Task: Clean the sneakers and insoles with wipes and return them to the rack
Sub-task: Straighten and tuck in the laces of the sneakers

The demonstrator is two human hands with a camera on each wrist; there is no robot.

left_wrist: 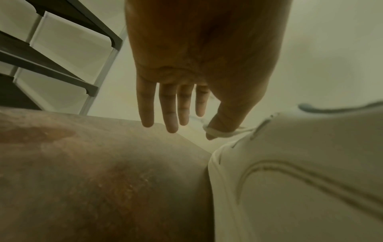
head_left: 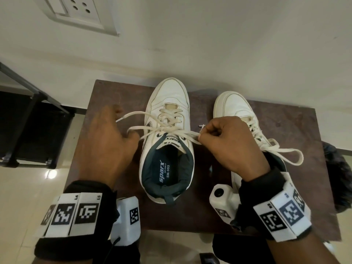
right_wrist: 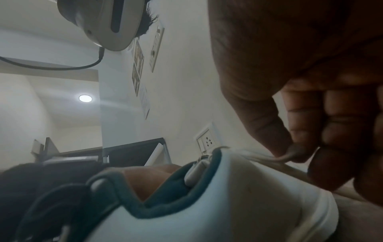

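Observation:
Two white sneakers stand toes-away on a brown board (head_left: 114, 96). The middle sneaker (head_left: 167, 103) has a dark teal insole (head_left: 165, 172) lying inside it. The other sneaker (head_left: 234, 105) stands to its right, partly hidden under my right hand (head_left: 228, 141). My right hand pinches one end of the middle sneaker's lace (head_left: 171, 130) between thumb and forefinger; the right wrist view shows the lace (right_wrist: 267, 158) held that way. My left hand (head_left: 106, 141) is left of the shoe, four fingers (left_wrist: 172, 114) straight, with a lace loop (left_wrist: 221, 133) hooked round the thumb.
A black shoe rack (head_left: 28, 121) stands on the floor to the left, against the wall. A wall socket (head_left: 76, 10) is high on the left. A dark bundle (head_left: 339, 178) lies at the board's right edge. The right sneaker's untied lace (head_left: 285, 151) trails over the board.

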